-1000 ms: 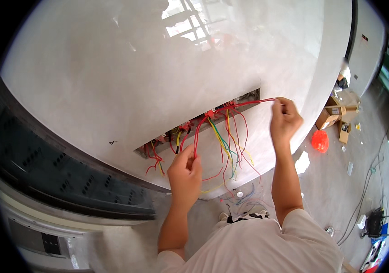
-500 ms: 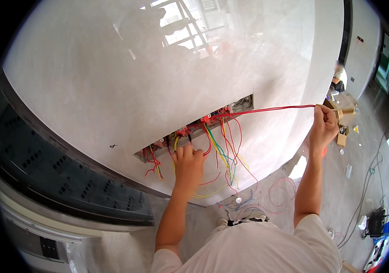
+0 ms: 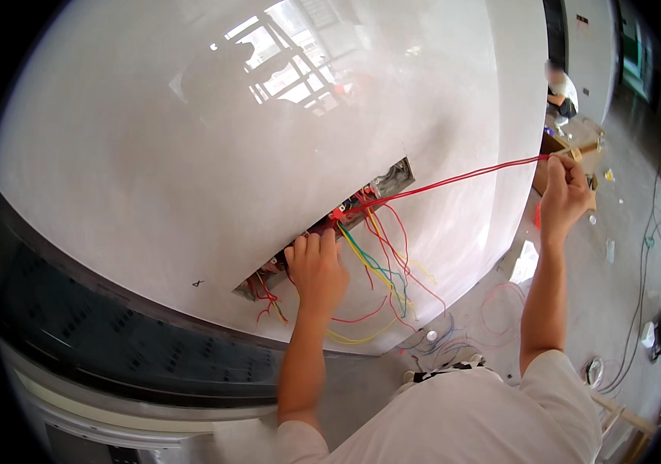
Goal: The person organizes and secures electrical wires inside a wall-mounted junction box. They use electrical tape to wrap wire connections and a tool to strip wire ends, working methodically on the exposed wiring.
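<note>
A long slanted recess [image 3: 397, 177] in the pale wall holds red electrical boxes and bunches of wire. My right hand [image 3: 565, 197] is closed on a pair of red wires [image 3: 462, 179], pulled taut out of a red box [image 3: 338, 215] in the middle of the recess. Further left, my left hand [image 3: 318, 274] reaches into the recess with curled fingers; its fingertips and whatever they grip are hidden. Loose green, yellow and red wires [image 3: 379, 259] dangle below the box, right of my left hand. A shorter bunch of wires [image 3: 269, 300] sticks out at the recess's left end.
Coils of loose wire [image 3: 500, 305] lie on the floor below the wall. Cardboard boxes [image 3: 553, 147] stand beyond my right hand, near a crouching person [image 3: 562, 97]. Dark cables [image 3: 643, 301] trail along the floor at right. A dark panel [image 3: 129, 325] runs along the lower left.
The view has shifted. My right hand still holds the red wires taut, and the two strands now show slightly apart. My left hand has moved up, its fingers deeper in the recess.
</note>
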Demonstrator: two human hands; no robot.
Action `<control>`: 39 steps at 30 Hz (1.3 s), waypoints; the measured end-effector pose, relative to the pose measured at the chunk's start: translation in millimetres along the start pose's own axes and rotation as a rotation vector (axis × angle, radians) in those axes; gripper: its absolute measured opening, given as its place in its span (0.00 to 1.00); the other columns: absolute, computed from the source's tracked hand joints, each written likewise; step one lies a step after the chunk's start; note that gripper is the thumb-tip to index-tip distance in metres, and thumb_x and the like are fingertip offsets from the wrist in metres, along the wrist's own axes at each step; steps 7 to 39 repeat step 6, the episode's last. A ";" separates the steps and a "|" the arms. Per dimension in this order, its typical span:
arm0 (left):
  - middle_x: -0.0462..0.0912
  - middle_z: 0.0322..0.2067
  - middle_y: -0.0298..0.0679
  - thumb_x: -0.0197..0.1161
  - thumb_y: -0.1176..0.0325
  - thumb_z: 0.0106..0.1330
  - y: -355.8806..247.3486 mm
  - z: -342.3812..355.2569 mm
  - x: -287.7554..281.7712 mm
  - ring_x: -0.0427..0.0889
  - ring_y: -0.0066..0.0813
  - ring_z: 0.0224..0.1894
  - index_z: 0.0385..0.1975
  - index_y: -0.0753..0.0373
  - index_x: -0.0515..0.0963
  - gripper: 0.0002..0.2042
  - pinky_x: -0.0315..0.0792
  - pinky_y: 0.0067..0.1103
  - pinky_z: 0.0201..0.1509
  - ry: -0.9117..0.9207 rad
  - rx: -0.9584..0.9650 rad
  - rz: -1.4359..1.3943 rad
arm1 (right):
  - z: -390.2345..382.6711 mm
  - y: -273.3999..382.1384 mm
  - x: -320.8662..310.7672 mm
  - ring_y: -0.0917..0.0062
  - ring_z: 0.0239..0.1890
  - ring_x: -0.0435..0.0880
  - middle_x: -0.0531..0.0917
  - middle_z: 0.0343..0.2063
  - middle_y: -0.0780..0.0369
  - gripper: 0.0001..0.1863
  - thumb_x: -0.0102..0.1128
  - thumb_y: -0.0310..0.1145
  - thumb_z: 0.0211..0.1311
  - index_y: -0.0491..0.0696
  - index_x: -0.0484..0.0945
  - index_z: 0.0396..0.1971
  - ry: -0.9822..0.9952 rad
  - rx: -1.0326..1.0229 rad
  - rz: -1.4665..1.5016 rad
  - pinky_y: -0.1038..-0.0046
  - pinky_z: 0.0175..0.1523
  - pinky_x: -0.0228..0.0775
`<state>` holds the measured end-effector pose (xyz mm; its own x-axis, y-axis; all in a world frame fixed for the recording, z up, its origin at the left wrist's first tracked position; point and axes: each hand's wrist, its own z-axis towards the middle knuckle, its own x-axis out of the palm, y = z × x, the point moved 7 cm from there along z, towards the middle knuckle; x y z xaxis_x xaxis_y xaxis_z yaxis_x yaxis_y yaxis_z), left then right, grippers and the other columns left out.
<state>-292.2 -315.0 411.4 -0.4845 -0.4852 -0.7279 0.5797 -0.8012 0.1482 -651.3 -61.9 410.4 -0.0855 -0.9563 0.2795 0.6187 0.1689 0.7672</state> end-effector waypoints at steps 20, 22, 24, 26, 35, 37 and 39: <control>0.82 0.39 0.42 0.68 0.70 0.64 17.6 -24.0 9.6 0.76 0.44 0.46 0.57 0.60 0.81 0.20 0.62 0.43 0.51 -0.059 -0.001 -0.116 | 3.7 -5.0 -8.8 0.92 0.23 0.70 0.79 0.20 0.72 0.07 0.66 0.27 0.66 0.39 0.87 0.35 0.002 0.073 0.020 0.84 0.29 0.62; 0.82 0.39 0.42 0.68 0.70 0.64 17.6 -24.0 9.6 0.76 0.44 0.46 0.57 0.60 0.81 0.20 0.62 0.43 0.51 -0.059 -0.001 -0.116 | 3.7 -5.0 -8.8 0.92 0.23 0.70 0.79 0.20 0.72 0.07 0.66 0.27 0.66 0.39 0.87 0.35 0.002 0.073 0.020 0.84 0.29 0.62; 0.82 0.39 0.42 0.68 0.70 0.64 17.6 -24.0 9.6 0.76 0.44 0.46 0.57 0.60 0.81 0.20 0.62 0.43 0.51 -0.059 -0.001 -0.116 | 3.7 -5.0 -8.8 0.92 0.23 0.70 0.79 0.20 0.72 0.07 0.66 0.27 0.66 0.39 0.87 0.35 0.002 0.073 0.020 0.84 0.29 0.62; 0.82 0.39 0.42 0.68 0.70 0.64 17.6 -24.0 9.6 0.76 0.44 0.46 0.57 0.60 0.81 0.20 0.62 0.43 0.51 -0.059 -0.001 -0.116 | 3.7 -5.0 -8.8 0.92 0.23 0.70 0.79 0.20 0.72 0.07 0.66 0.27 0.66 0.39 0.87 0.35 0.002 0.073 0.020 0.84 0.29 0.62; 0.82 0.39 0.42 0.68 0.70 0.64 17.6 -24.0 9.6 0.76 0.44 0.46 0.57 0.60 0.81 0.20 0.62 0.43 0.51 -0.059 -0.001 -0.116 | 3.7 -5.0 -8.8 0.92 0.23 0.70 0.79 0.20 0.72 0.07 0.66 0.27 0.66 0.39 0.87 0.35 0.002 0.073 0.020 0.84 0.29 0.62; 0.82 0.39 0.42 0.68 0.70 0.64 17.6 -24.0 9.6 0.76 0.44 0.46 0.57 0.60 0.81 0.20 0.62 0.43 0.51 -0.059 -0.001 -0.116 | 3.7 -5.0 -8.8 0.92 0.23 0.70 0.79 0.20 0.72 0.07 0.66 0.27 0.66 0.39 0.87 0.35 0.002 0.073 0.020 0.84 0.29 0.62; 0.82 0.39 0.42 0.68 0.70 0.64 17.6 -24.0 9.6 0.76 0.44 0.46 0.57 0.60 0.81 0.20 0.62 0.43 0.51 -0.059 -0.001 -0.116 | 3.7 -5.0 -8.8 0.92 0.23 0.70 0.79 0.20 0.72 0.07 0.66 0.27 0.66 0.39 0.87 0.35 0.002 0.073 0.020 0.84 0.29 0.62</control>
